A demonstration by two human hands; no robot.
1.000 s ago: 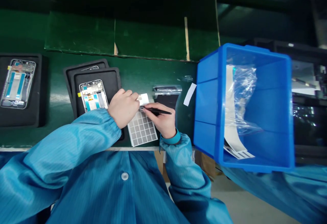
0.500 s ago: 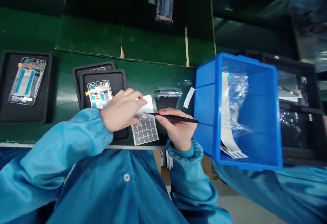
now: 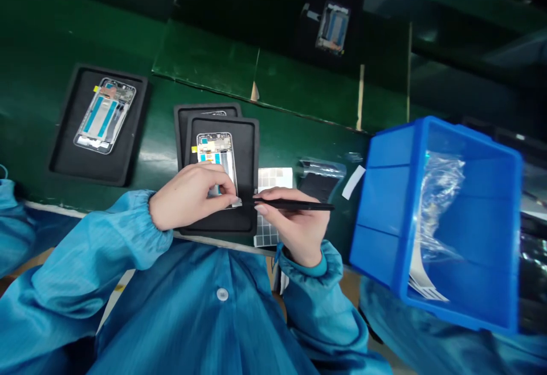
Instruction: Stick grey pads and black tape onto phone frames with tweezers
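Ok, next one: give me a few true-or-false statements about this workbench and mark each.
The right hand holds black tweezers: true.

The left hand is at the lower end of a phone frame in a black tray: true.

The blue bin holds a phone frame: false, it holds a clear plastic bag.

The gridded sheet lies on top of the phone frame: false, it lies beside the black tray, by the right hand.
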